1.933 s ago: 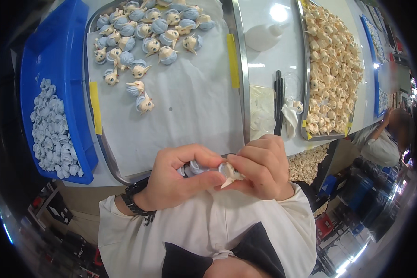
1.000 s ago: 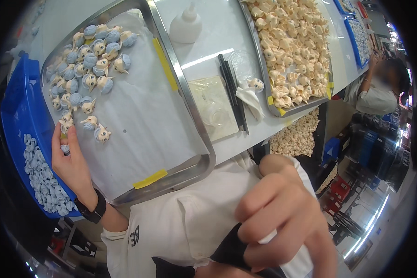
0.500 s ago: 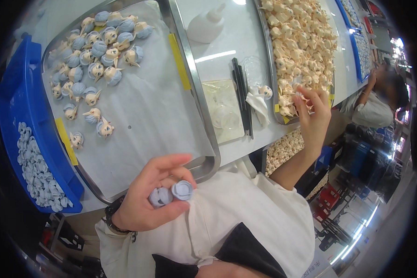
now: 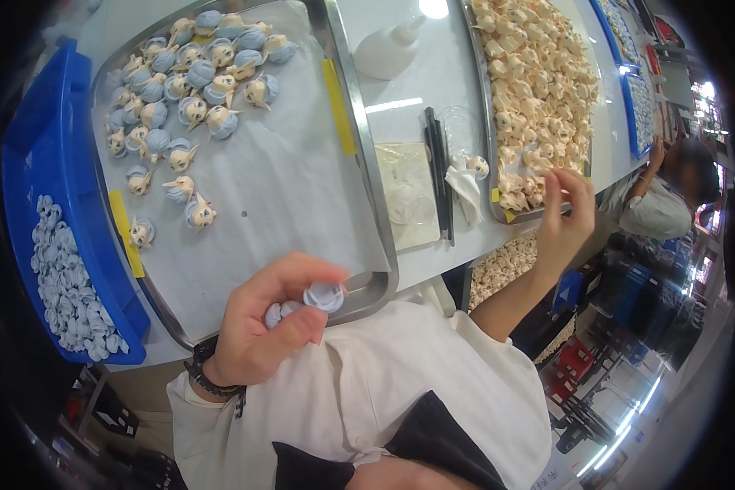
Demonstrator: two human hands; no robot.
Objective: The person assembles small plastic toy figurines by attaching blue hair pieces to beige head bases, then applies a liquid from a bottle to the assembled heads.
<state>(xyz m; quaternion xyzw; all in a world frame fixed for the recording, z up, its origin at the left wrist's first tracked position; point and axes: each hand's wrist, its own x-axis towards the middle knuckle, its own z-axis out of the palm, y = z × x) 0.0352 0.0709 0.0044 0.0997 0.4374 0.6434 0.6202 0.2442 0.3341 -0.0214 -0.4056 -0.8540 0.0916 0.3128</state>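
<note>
My left hand is closed around small grey-blue doll hair pieces. One cup-shaped hair piece sits between thumb and forefinger with its hollow side up, and another hair piece rests in the curled fingers. Beside the near right corner of the tray of doll heads, my right hand has thumb and fingers bent together. Anything between its fingertips is too hidden to make out. Bald cream-coloured doll heads with pointed ears fill that tray.
At left, a paper-lined metal tray bears several doll heads with grey-blue hair. A blue bin of loose hair pieces stands beside it. Between the trays are a white squeeze bottle, black sticks and a crumpled tissue. Another person sits far right.
My right hand has moved right and slightly down, off the doll heads. My left hand has risen a little, and its thumb now covers more of the hair pieces. The view has shifted slightly.
</note>
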